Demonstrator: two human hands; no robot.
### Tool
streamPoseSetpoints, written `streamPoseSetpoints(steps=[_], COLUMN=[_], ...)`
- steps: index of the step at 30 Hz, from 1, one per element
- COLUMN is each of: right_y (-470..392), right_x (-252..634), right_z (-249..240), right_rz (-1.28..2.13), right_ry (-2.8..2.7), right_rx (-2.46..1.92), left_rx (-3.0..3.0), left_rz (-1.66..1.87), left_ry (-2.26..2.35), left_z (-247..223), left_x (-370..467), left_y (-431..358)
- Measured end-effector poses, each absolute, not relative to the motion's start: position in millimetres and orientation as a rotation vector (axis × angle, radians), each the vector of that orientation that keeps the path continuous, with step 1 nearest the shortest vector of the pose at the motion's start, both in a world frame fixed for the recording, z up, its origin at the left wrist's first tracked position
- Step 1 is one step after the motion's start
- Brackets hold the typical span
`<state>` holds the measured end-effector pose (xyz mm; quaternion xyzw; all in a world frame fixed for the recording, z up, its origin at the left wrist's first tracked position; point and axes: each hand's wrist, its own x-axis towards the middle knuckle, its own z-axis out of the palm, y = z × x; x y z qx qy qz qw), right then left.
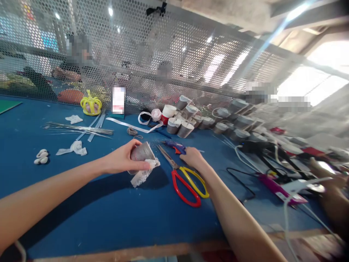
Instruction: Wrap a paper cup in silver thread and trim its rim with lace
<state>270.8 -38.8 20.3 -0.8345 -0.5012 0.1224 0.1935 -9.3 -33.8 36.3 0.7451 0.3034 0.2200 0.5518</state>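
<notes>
Near the middle of the blue table, my left hand (pixel 128 158) is wrapped round a small grey cup (pixel 142 153), which lies tilted with its rim to the right. A strip of white lace (pixel 143 177) hangs from the cup under my thumb. To the right, my right hand (pixel 191 156) is closed on the handle of a blue glue gun (pixel 174 145) with an orange trigger. Scissors (pixel 188 182) with one red and one yellow handle lie between my hands, close to my right wrist.
Several grey cups (pixel 185 128) stand and lie along the back mesh screen (pixel 136 54). Wires (pixel 81 128), lace pieces and a yellow crown-like item (pixel 91 105) are at the left. Cables, a purple box (pixel 278 189) and another person's hand (pixel 331 178) are at the right.
</notes>
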Motion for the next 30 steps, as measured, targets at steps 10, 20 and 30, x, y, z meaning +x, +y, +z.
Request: streamPoseSetpoints(steps=[10,20,30], right_y=[-76.6,-103.6,-113.4], right_x=[237.5,211.3,213.9], right_z=[67.0,57.0,62.3], right_rz=[0.800,1.021,0.812], right_ry=[-1.314,-1.505,-1.633], right_rx=[-1.704,-1.541,-1.818], left_rx=[2.167,2.170,1.995], left_rz=[0.561,0.372,0.394], left_ry=[0.814,0.946,0.897], left_z=[37.2,31.4,27.8], left_x=[-14.1,-18.9,-20.2], left_y=[-20.4,-4.2,2.4])
